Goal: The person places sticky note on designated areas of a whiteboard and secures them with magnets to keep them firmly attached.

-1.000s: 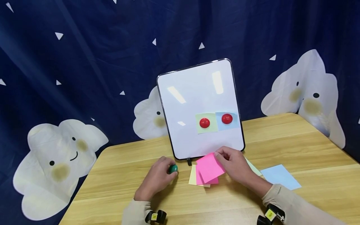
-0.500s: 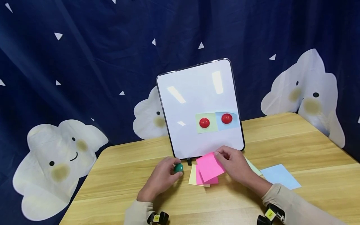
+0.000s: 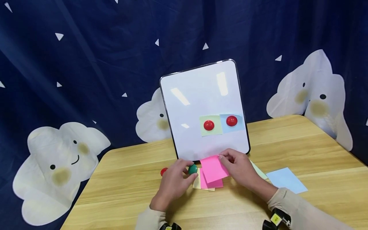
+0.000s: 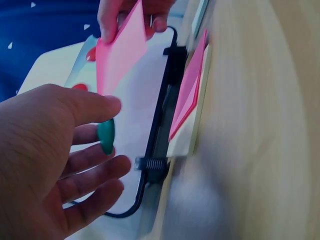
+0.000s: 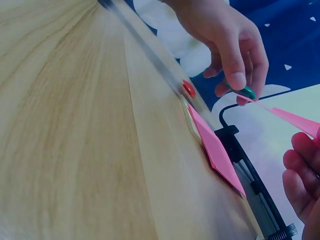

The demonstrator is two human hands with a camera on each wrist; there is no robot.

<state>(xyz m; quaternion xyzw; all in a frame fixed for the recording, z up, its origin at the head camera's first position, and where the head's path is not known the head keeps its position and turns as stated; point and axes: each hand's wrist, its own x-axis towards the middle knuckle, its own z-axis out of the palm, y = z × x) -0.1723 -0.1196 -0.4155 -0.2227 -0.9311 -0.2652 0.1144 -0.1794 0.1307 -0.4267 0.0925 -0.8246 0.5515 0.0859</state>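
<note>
From L to R: nearest the tabletop's [image 3: 115,191] left edge, a red magnet [image 3: 163,172] lies just beyond the person's left hand [image 3: 173,182], whose thumb and fingers pinch a green magnet [image 3: 193,169], the other fingers loose. Magnet looks smooth, hard & prob. a bit slippery; best gripped round the rim, flat side free. Next, a yellow sheet [image 3: 196,181] under a pink pad [image 3: 214,185], midway along the tabletop, in front of the whiteboard [image 3: 195,95] near the far edge.

Above the pad hangs the pink note [image 3: 214,169], its R edge pinched in the right hand [image 3: 241,167] btwn thumb & fingers. Looks v. light & floppy, easily creased; a corner or edge is the place to hold it. (Can't tell from here whether the green magnet touches it.)

Past that hand, a pale green sheet [image 3: 258,170], partly hidden, then a blue note [image 3: 287,180] toward the tabletop's R edge.
</note>
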